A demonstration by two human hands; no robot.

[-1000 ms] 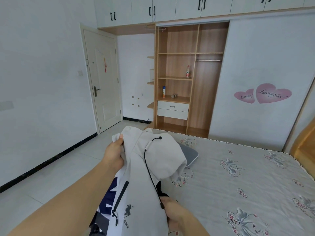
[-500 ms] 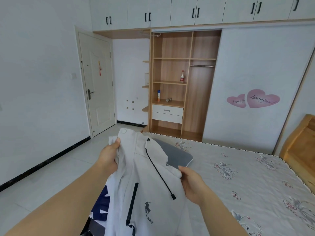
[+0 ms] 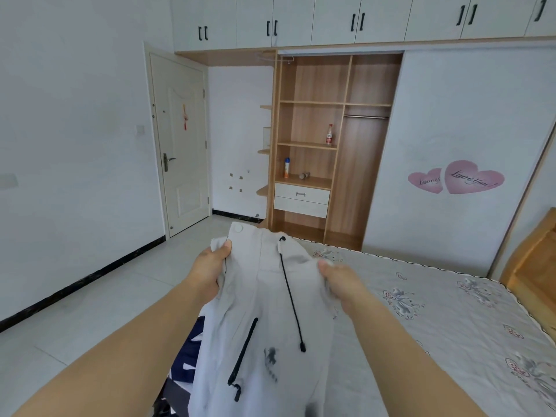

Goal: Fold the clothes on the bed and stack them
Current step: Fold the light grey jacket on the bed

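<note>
grey hooded jacket point(image 3: 264, 320) hangs over the bed point(image 3: 451, 326); your left hand point(image 3: 210, 266) and right hand point(image 3: 340, 281) each pinch its top edge.

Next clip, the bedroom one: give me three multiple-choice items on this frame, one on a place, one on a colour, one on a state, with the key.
1. Where does the red-capped bottle stand?
A. on a shelf of the open wardrobe
B. on the bed
C. on the floor

2. What colour is the drawstring of the pale grey garment?
A. red
B. black
C. yellow

3. How is the garment held?
A. lying flat, untouched
B. by one hand only
C. gripped by the left hand and the right hand

Key: 1 A, it stands on a middle shelf; 2 B, the cord is dark against the fabric; 3 C, a hand grips each upper side.
</note>
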